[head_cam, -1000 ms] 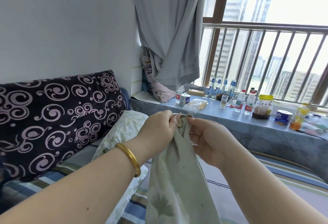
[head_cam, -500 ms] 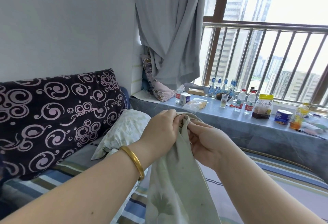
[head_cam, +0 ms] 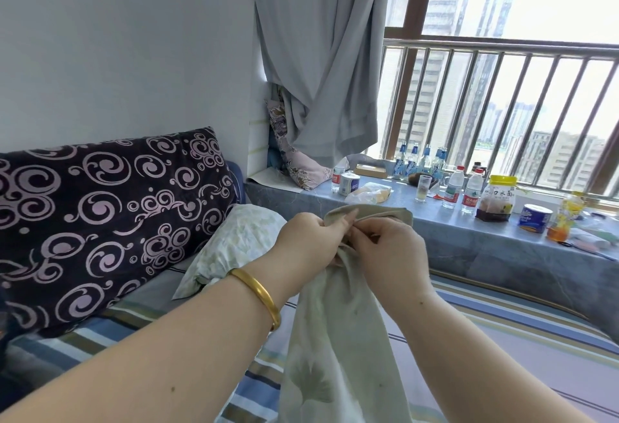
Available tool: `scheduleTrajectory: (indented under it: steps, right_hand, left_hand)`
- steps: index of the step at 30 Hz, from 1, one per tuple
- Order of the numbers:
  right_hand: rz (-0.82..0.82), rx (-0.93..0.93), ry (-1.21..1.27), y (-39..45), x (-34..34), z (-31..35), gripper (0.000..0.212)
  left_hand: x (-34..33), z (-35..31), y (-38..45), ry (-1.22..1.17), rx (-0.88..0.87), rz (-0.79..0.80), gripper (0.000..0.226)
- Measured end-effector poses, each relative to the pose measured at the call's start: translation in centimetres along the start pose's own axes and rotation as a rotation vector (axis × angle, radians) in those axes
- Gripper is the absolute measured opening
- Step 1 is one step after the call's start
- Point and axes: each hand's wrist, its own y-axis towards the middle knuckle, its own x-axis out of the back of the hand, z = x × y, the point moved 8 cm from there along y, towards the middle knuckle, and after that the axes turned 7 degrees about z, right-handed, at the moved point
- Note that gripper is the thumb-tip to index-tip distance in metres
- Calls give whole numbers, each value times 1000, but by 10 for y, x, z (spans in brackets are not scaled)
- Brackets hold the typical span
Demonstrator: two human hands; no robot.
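Note:
A pale green pillowcase [head_cam: 335, 339] with a faint leaf print hangs down in front of me over the bed. My left hand [head_cam: 308, 243], with a gold bangle on its wrist, pinches the cloth's top edge. My right hand [head_cam: 390, 253] grips the same edge just beside it, fingers curled into the fabric. The two hands almost touch. A fold of the top hem [head_cam: 371, 213] arches above both hands. Any button on the hem is hidden by the fingers.
A pillow [head_cam: 234, 245] in matching pale print lies on the striped bed [head_cam: 502, 339]. A dark cushion with swirl pattern [head_cam: 107, 218] leans on the left wall. The blue window ledge [head_cam: 469, 231] carries bottles, a jar, tissue rolls and a glass. A grey curtain [head_cam: 321, 54] hangs behind.
The button seen at the hem a second ago is now covered. Both hands have closed in on the top edge, and the hem has bunched into an arch above them.

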Motion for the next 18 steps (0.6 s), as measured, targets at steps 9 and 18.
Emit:
scheduleTrajectory:
  steps: [9,18]
  right_hand:
    - [128,59,84,11,0,-1,6]
    - [403,-603,913,-6,-33,-29,34]
  left_hand:
    - [1,14,6,-206,29,33,35]
    - [5,-7,1,-251,-128,59,50]
